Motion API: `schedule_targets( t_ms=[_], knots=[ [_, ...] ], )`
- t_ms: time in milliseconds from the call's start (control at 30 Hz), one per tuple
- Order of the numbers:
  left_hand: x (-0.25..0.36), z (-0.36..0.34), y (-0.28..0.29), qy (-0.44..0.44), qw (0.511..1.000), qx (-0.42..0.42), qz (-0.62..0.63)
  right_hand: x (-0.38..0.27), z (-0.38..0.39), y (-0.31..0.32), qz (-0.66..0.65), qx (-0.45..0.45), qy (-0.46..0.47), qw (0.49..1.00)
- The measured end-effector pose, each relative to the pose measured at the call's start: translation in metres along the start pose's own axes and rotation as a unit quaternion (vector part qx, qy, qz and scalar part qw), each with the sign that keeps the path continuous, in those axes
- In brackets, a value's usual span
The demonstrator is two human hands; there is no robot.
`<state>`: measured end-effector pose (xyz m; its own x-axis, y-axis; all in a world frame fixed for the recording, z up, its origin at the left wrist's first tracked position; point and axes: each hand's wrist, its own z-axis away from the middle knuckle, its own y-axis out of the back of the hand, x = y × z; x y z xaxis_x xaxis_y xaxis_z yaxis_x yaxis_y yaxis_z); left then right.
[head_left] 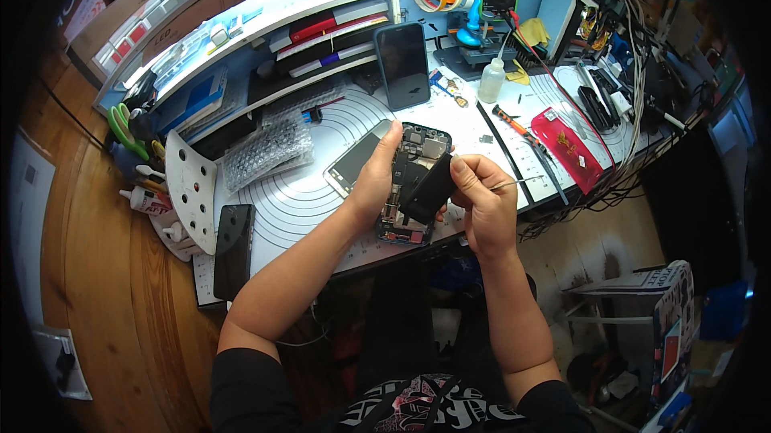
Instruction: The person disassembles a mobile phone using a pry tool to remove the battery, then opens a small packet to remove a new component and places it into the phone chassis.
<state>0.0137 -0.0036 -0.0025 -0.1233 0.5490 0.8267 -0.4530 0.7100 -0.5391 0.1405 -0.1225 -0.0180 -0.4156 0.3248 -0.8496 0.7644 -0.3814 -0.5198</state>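
Observation:
My left hand [374,179] grips an opened phone [414,229] by its left side, thumb raised along the edge; its metal plates and inner parts show. My right hand [488,206] pinches a black flat part [426,185], possibly a battery, which lies tilted over the phone's inside. A thin metal tool [524,179] sticks out rightward from the same fingers. Behind my left hand lies a detached screen panel [347,161] with a pale frame. Some of my fingers are hidden under the phone.
A standing phone [401,64], bottle [491,79], bubble wrap [259,158], dark phone [234,253], pliers [512,125], red pouch [573,151] and cables [640,39] surround my hands. A white holed stand [190,192] is at left, a folder rack [329,31] at back.

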Motion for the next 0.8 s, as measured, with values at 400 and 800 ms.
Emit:
schedule_targets(
  t_ms=[400, 800],
  knots=[
    [0.0, 0.003, -0.001, 0.008, 1.0, 0.023, 0.004, -0.009, 0.0, -0.005, -0.014, 0.027, -0.028, 0.999],
    [-0.004, 0.002, 0.004, 0.02, 0.999, -0.027, 0.03, -0.139, 0.005, 0.06, -0.057, 0.104, 0.235, 0.965]
  ],
)
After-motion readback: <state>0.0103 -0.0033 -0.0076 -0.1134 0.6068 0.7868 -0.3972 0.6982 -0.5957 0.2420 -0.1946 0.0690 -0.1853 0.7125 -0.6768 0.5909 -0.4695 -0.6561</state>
